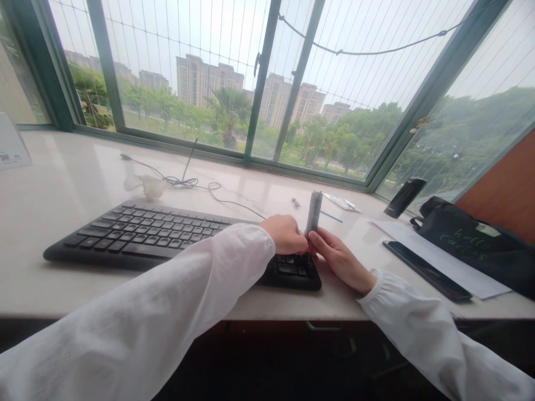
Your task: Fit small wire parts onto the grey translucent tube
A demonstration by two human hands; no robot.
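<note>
A black keyboard [154, 231] lies on the pale table with its right end under my hands. Between them a narrow dark grey block [314, 211] stands upright over the number keys. My right hand [340, 260] is closed round its lower part, thumb in front. From the other side, my left hand [284, 234] has its fingers curled against the same spot. What the left fingers grip there is hidden. The block's lower end and exact kind cannot be made out.
A thin black cable [184, 181] coils behind the keyboard, near a crumpled clear plastic bag [152, 187]. At right lie a phone [426, 270], a white paper sheet [487, 283], a black pouch [472, 239] and a black cylinder [405, 196]. Windows [246, 156] border the table's back.
</note>
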